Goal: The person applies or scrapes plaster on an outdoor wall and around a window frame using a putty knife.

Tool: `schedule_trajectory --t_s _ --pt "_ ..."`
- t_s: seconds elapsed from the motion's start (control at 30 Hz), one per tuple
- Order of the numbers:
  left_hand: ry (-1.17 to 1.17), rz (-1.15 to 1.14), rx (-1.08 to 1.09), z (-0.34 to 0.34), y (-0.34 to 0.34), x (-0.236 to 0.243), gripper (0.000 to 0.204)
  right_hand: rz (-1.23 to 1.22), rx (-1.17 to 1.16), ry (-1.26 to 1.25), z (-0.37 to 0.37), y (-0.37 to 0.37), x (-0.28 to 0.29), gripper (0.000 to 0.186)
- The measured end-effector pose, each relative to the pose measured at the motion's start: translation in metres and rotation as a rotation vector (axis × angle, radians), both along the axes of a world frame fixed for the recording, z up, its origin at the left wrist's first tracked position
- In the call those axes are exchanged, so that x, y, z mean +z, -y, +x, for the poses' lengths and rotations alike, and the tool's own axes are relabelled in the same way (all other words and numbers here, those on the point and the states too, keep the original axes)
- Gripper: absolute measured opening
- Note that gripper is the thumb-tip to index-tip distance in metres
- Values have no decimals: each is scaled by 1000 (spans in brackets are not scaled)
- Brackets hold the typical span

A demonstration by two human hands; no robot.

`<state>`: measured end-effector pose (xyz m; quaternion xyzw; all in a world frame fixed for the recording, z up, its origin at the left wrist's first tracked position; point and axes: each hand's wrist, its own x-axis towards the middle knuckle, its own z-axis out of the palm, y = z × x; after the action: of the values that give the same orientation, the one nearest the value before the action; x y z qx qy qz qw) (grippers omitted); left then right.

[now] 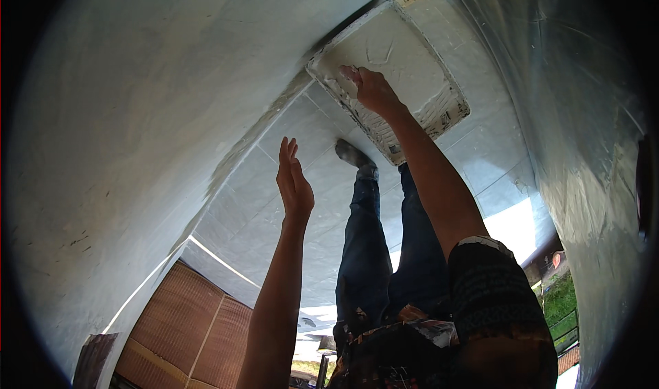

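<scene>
A plastic paint tray (449,114) smeared with off-white paint rests on the grey tiled floor at the top middle, against the wall, with a ribbed section at its nearer end. My right hand (371,87) is over the tray's left part, fingers closed around a small pinkish, white-smeared thing that I cannot make out; whether it touches the paint I cannot tell. My left hand (294,179) is raised left of my legs, open and empty, its fingers straight.
A pale wall (130,114) rises on the left, another streaked wall (583,149) on the right. My dark shoe (353,154) and jeans are just below the tray. Brown ribbed panels (171,317) stand at lower left; sunlit greenery (559,300) shows at lower right.
</scene>
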<state>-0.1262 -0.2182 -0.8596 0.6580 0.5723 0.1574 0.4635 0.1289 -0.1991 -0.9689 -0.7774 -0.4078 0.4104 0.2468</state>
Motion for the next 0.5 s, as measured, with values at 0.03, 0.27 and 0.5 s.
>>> schedule_trajectory --t_s 0.03,0.27,0.5 --pt "3 1 1 0 0 -1 53 -11 0 -2 -2 -2 -5 25" --pt "1 6 -15 -2 2 2 52 88 38 20 -10 -8 -18 38" --pt "-6 3 -21 -1 8 3 51 -105 80 -169 11 -19 -17 37"
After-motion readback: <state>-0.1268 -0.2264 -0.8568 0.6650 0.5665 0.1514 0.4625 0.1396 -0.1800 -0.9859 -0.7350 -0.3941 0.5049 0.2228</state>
